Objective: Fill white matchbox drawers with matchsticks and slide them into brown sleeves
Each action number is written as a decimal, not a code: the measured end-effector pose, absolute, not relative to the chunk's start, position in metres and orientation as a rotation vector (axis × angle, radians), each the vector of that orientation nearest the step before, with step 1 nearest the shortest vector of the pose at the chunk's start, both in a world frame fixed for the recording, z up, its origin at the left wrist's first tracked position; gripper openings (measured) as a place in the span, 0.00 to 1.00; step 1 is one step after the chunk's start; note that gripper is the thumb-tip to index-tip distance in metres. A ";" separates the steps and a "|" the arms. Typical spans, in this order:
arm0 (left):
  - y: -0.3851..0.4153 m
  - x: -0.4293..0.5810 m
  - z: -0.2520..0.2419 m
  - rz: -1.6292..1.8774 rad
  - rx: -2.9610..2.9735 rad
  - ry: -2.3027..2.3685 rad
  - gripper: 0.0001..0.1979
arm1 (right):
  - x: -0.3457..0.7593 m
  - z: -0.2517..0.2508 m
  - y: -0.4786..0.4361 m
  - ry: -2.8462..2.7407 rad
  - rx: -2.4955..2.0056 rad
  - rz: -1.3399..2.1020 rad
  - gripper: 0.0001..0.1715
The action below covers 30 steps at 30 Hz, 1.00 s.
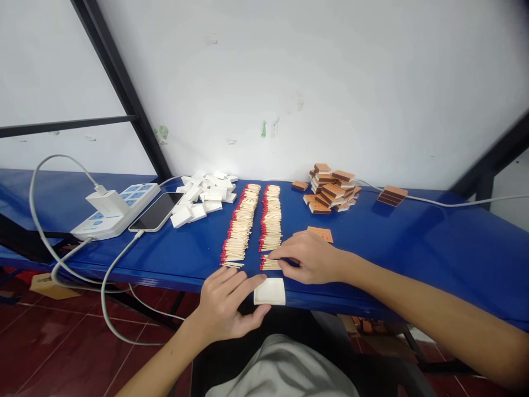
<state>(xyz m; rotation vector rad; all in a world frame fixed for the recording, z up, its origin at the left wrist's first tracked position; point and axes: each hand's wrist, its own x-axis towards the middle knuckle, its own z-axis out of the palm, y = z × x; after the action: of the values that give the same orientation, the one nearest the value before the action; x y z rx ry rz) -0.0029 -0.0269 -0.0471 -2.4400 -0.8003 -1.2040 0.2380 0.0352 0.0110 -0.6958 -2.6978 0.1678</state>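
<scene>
My left hand holds a small white tray between thumb and index finger at the table's front edge; the tray looks empty. Just above it, my right hand has its thumb and index finger at the front matches of the right row of red-tipped matches. Its fingertips touch the matchstick ends. Another row of matches lies to the left. An orange matchbox cover lies flat behind my right hand, partly hidden by it.
White trays are heaped at the back left, matchboxes at the back right. A phone, a power strip with charger and cables lie left. A brown-striped block sits right on the blue table.
</scene>
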 end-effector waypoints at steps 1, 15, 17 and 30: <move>-0.027 -0.003 -0.047 -1.203 -2.438 -0.802 0.16 | 0.238 0.011 0.035 -2.698 -0.696 0.171 0.14; -0.027 -0.002 -0.045 -1.206 -2.428 -0.807 0.15 | 0.238 0.011 0.035 -2.721 -0.740 0.166 0.15; -0.027 -0.002 -0.044 -1.204 -2.433 -0.808 0.15 | 0.238 0.012 0.035 -2.716 -0.740 0.165 0.15; -0.027 -0.002 -0.044 -1.210 -2.425 -0.810 0.15 | 0.238 0.011 0.035 -2.692 -0.668 0.220 0.16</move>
<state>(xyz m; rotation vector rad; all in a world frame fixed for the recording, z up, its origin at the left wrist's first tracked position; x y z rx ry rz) -0.0018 -0.0273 -0.0437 -2.4246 -0.8097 -1.2096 0.2381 0.0350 0.0109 -0.6679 -2.6920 0.2200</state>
